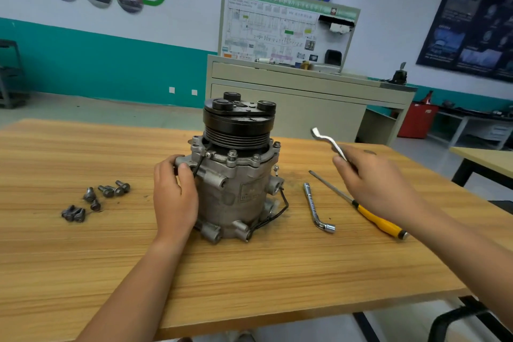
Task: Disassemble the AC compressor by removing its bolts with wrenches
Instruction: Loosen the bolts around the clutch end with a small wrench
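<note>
Bracing AC compressor (236, 183) upright at table (249, 272) centre, wrapping left hand (175, 197) round left mounting lug (181, 160). Gripping wrench (327, 141) in right hand (374, 183), raised right of compressor. Likely heavy, rigid, greasy: holding by lugs, avoiding thin wire (277, 214).

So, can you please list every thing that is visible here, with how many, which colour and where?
table: one, light wood, in the foreground.
AC compressor: one, grey body with black pulley, upright at the table's middle.
loose bolts: about seven, dark grey, on the table left of the compressor.
L-shaped socket wrench: one, silver, lying right of the compressor.
screwdriver: one, yellow handle, lying right of the socket wrench.
flat wrench: one, silver, held up above the table.
training board: one, white, on a grey cabinet behind.
left hand: one, holds the compressor's left side.
right hand: one, grips the flat wrench.
</note>
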Demonstrator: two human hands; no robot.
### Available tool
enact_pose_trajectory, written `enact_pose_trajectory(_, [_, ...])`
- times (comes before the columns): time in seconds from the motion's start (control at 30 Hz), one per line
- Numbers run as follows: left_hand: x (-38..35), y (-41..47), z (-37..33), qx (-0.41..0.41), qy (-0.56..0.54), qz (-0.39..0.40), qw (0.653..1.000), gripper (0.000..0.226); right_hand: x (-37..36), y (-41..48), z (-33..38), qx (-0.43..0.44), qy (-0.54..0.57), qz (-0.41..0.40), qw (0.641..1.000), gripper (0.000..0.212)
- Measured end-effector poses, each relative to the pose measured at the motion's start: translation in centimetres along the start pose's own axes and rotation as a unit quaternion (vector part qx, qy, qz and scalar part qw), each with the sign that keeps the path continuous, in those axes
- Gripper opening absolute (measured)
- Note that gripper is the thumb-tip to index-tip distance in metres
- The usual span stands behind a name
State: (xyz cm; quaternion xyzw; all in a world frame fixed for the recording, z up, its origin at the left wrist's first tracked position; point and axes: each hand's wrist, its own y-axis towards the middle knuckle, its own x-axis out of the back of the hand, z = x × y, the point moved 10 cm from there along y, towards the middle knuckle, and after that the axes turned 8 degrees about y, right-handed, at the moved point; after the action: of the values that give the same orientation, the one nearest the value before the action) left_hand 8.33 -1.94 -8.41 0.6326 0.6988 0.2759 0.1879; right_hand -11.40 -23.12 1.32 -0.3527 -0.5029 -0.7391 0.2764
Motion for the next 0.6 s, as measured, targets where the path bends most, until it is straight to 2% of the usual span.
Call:
enact_pose_trajectory(0.1, [0.1, 0.1, 0.0, 0.0, 0.002, -0.004, 1.0, 0.034, -4.6, 0.1, -6.1, -0.128, -0.015, 0.074, 0.989, 0.03])
enact_pose_trajectory(0.23, [0.1, 0.1, 0.2, 0.003, 0.008, -0.009, 1.0, 0.042, -10.4, 0.4, -11.9, -0.216, -0.052, 0.156, 0.962, 0.025])
enact_pose_trajectory(0.5, [0.3, -0.1, -0.1, -0.017, 0.032, -0.007, 0.999, 0.044, -13.2, 0.6, -15.4, -0.289, -0.097, 0.148, 0.941, 0.026])
enact_pose_trajectory(0.6, [0.2, -0.1, -0.3, -0.025, 0.035, -0.01, 0.999, 0.043, -12.7, 0.9, -15.0, -0.263, -0.158, 0.149, 0.94, 0.032])
